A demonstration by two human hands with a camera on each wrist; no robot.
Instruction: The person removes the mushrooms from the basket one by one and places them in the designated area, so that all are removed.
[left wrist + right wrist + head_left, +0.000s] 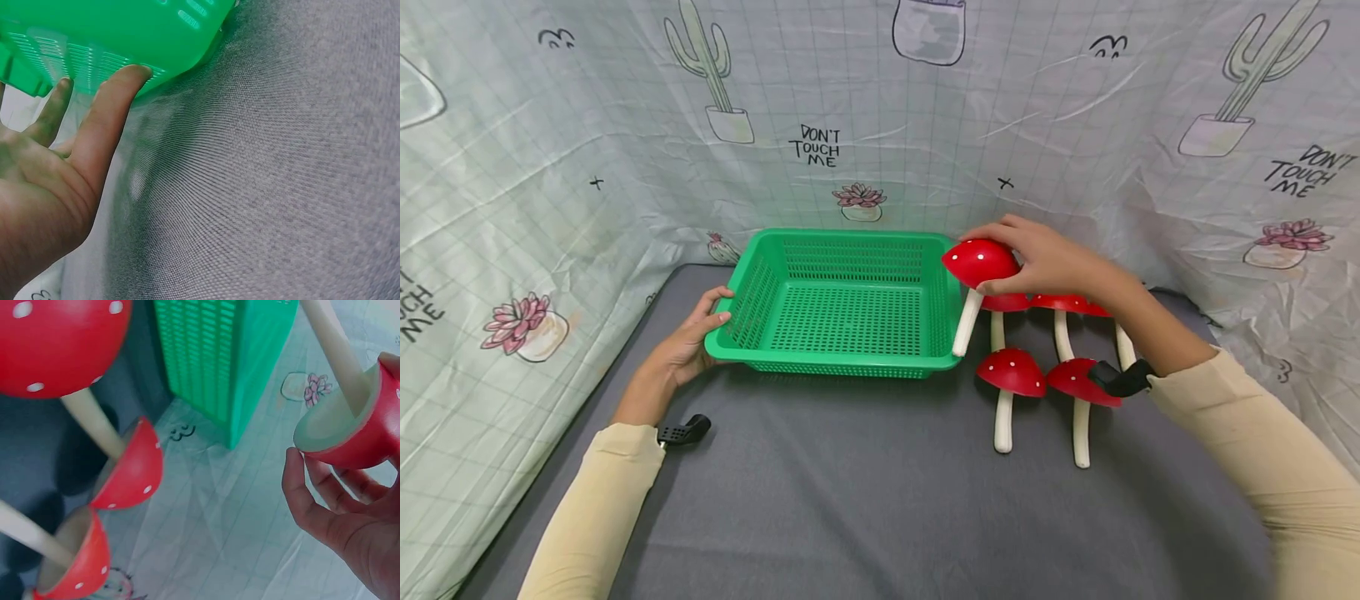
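My left hand (688, 337) touches the left end of a green plastic basket (835, 360), its thumb and fingers fairly straight at the rim. In the left wrist view, its fingers (103, 125) lie against the slotted green side. My right hand (1048, 258) grips a toy mushroom (979, 262) by its white-dotted red cap, just above the basket's right edge. Its white stem slants down and to the left. The right wrist view shows fingers (319, 509) around the cap, with the pale hollow underside (331, 422) visible.
Several more red mushrooms stand or lie right of the basket, including a front one (1011, 372) and its neighbour (1081, 382). My right arm hides some of them. Grey cloth (850, 483) covers the table; a printed curtain (910, 125) hangs behind and at both sides.
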